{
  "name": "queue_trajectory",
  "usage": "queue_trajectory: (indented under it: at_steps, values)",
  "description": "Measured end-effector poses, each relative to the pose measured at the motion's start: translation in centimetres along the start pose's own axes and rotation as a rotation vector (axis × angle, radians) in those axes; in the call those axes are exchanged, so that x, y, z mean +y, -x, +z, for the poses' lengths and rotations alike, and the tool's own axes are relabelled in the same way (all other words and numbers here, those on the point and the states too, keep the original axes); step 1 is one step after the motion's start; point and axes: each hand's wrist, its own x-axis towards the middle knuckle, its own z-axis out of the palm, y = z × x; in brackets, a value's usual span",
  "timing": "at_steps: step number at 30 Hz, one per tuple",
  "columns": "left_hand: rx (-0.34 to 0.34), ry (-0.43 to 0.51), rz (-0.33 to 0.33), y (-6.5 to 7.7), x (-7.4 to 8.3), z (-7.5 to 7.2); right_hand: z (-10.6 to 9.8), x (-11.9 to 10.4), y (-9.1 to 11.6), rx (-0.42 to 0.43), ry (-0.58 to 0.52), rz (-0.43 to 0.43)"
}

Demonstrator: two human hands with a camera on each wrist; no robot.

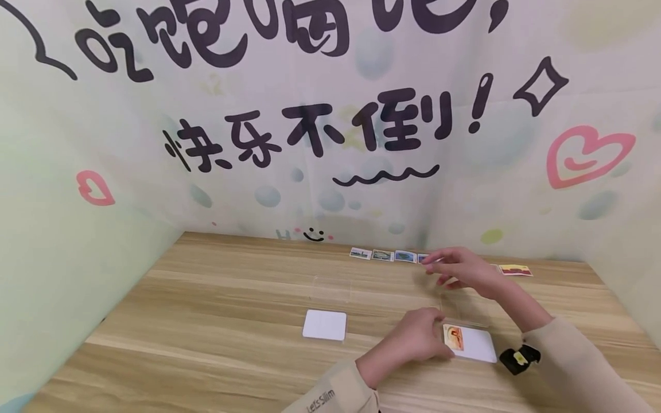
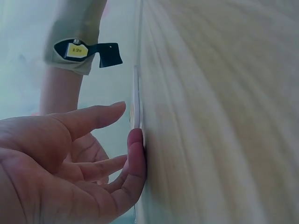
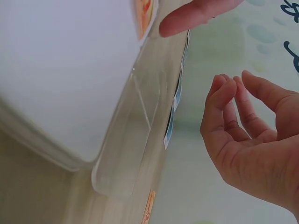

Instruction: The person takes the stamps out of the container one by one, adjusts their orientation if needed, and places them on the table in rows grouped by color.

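A white card, seemingly in a clear case, lies at the right of the table with an orange stamp on its left end. My left hand rests beside that end, thumb by the near corner. In the left wrist view one fingertip seems to touch the card's edge; another finger stays apart from it. My right hand hovers behind the card, over the row of stamps, and hides part of the row. Its fingers are loosely bent, and nothing shows between them in the right wrist view.
A second white card lies left of centre, with a clear sheet or lid behind it. Another clear lid stands out behind the right card. A red and yellow stamp lies at the back right, near the printed cloth wall.
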Motion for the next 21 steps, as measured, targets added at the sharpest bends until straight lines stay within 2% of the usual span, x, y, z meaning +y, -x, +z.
queue_trajectory:
  at_steps: [7, 14, 21]
  values:
    - [0.015, 0.008, -0.040, -0.1, 0.1, 0.2, -0.2, -0.1, 1.0, 0.003, 0.012, 0.011]
    - [0.034, -0.051, -0.024, -0.1, 0.3, 0.5, -0.4, -0.3, 2.1, 0.028, 0.018, 0.025]
    - [0.041, -0.104, -0.045, -0.1, 0.6, 0.7, -0.6, 0.3, 3.2, 0.033, 0.025, 0.050]
